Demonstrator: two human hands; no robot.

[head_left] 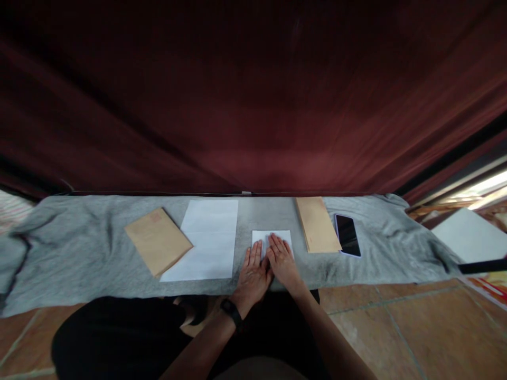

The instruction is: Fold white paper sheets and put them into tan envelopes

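Note:
A small white sheet of paper (259, 234), which looks folded, lies on the grey cloth in front of me. My left hand (252, 274) rests flat on its left part, fingers stretched forward. Beside it my right hand (282, 259) presses on the right part of the paper, palm down with the fingers extended. The thumbs meet near the sheet's lower middle, and the hands cover most of its near half. To the left, a larger white sheet (212, 240) with a crease across it lies partly under a brown envelope (156, 240).
A narrow brown envelope stack (319, 224) lies right of my hands, touching a phone (348, 236) in a light purple case. Grey cloth (273, 208) covers the narrow surface. Behind it hangs a dark red curtain (253, 132). A white board (471, 235) stands at far right.

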